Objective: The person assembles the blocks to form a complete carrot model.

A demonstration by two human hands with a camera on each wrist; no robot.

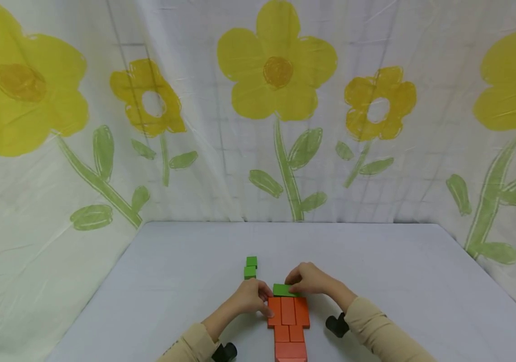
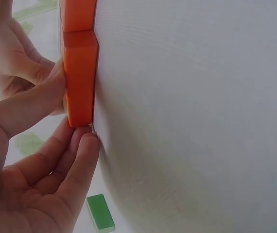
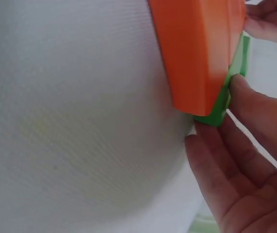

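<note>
Several orange blocks lie flat against one another on the white table, making one long shape in the head view. At its far end lies a green block, pinched between the thumb and fingers of my right hand. The right wrist view has this green block along the end of an orange block. My left hand holds the far left orange block, thumb on its side. In the left wrist view, the fingertips curl at the end of that orange block.
Two small green blocks, a farther one and a nearer one, stand beyond my left hand. A paler red-orange block continues the shape toward the front edge. A flower-printed white curtain hangs behind the table.
</note>
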